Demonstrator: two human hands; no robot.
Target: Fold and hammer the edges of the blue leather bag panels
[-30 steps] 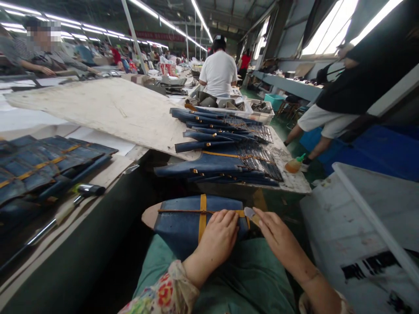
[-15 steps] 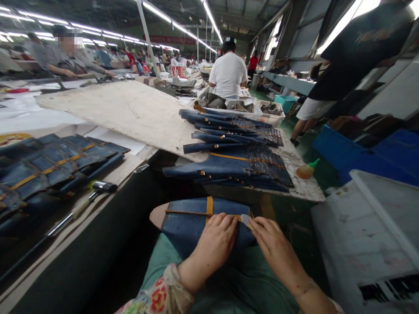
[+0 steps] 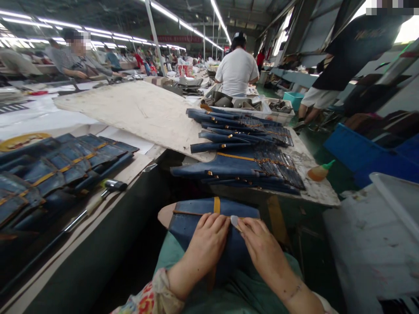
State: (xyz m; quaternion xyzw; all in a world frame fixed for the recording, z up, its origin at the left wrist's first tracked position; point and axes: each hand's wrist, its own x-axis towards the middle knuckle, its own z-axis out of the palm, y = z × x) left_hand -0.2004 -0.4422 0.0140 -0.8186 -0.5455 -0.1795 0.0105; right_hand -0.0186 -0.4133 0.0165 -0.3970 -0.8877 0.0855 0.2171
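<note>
Across my lap lies a blue leather-like piece [image 3: 193, 208] over a form with a pale rounded end [image 3: 166, 215]. A brown strip runs along it, crossed by a yellow band [image 3: 216, 205]. My left hand [image 3: 211, 235] grips the piece from above, its bent fingers close together on the strip, thumb hidden. My right hand [image 3: 260, 240] is closed on a small scraper [image 3: 234, 220], whose pale rounded blade touches the strip beside my left fingertips. The scraper's handle is mostly covered by my fingers.
Blue pieces with yellow strips are stacked ahead [image 3: 235, 163] and at left [image 3: 62, 168]. A hammer [image 3: 114, 185] lies on the left table edge. A glue bottle [image 3: 321, 171] rests at the right board's edge. A grey bin [image 3: 376, 235] stands right. Other people work beyond.
My right hand and the scraper have moved left along the strip, up close to my left fingers. My left hand now covers more of the strip near the yellow band. The view has shifted slightly.
</note>
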